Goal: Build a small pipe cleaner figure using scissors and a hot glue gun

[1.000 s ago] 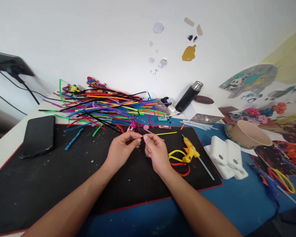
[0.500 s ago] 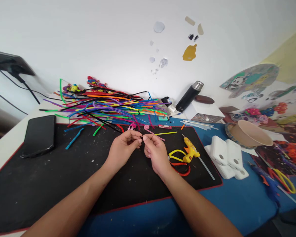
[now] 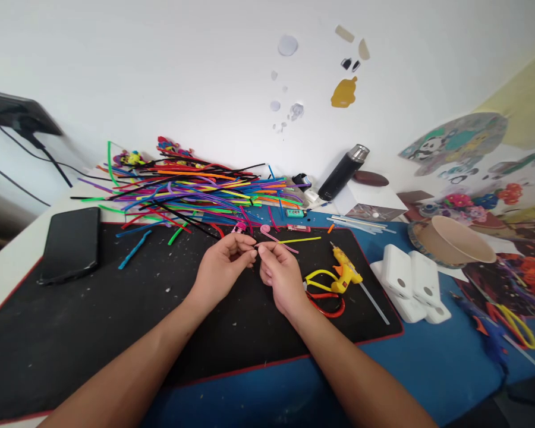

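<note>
Above the black mat (image 3: 116, 333), my left hand (image 3: 223, 264) and my right hand (image 3: 282, 272) are pinched with their fingertips almost touching. Between them is a small dark piece, too small and hidden to name. Just behind the fingers lie a pink coiled stem (image 3: 265, 229), a yellow-green stem (image 3: 305, 239) and a small pink item (image 3: 239, 227). Right of my right hand are scissors with yellow and red handles (image 3: 320, 276) and a yellow glue gun (image 3: 348, 270).
Many coloured pipe cleaners (image 3: 196, 190) are heaped along the wall. A black phone (image 3: 71, 244) lies at the left. Towards the right are a black flask (image 3: 344, 172), white devices (image 3: 396, 270), a beige bowl (image 3: 461, 241) and a blue glue gun (image 3: 485, 333).
Both hands stay almost in place, fingertips pinched together. The view has shifted very slightly; nothing else has visibly moved.
</note>
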### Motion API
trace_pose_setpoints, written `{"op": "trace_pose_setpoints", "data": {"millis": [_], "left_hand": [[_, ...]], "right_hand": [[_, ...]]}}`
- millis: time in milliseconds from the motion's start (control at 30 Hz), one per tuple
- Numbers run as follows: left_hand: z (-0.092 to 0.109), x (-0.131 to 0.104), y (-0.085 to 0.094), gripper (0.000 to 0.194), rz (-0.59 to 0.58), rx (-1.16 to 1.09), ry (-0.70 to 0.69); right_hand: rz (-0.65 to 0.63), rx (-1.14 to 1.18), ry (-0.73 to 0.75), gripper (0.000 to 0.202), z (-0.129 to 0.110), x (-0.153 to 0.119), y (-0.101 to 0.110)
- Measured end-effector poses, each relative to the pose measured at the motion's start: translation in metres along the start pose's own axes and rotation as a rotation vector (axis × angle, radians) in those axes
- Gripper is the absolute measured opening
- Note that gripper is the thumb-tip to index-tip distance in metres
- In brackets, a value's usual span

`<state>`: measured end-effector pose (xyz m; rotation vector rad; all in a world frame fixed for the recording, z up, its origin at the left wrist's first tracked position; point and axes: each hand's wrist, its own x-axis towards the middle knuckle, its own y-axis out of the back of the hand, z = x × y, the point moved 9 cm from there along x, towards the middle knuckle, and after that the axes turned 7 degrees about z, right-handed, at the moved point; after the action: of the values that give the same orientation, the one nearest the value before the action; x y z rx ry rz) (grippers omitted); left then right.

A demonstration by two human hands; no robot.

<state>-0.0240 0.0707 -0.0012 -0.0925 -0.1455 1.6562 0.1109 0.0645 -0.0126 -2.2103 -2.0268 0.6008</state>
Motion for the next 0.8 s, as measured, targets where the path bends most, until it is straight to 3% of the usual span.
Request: {"op": "trace_pose_setpoints", "data": {"millis": [800], "left_hand": [[0.0034,-0.0026,0.0006,0.024,0.022,0.059,-0.017]], "right_hand": [[-0.021,-0.001,0.001,0.034,0.0001,0.0001,-0.0016]]}}
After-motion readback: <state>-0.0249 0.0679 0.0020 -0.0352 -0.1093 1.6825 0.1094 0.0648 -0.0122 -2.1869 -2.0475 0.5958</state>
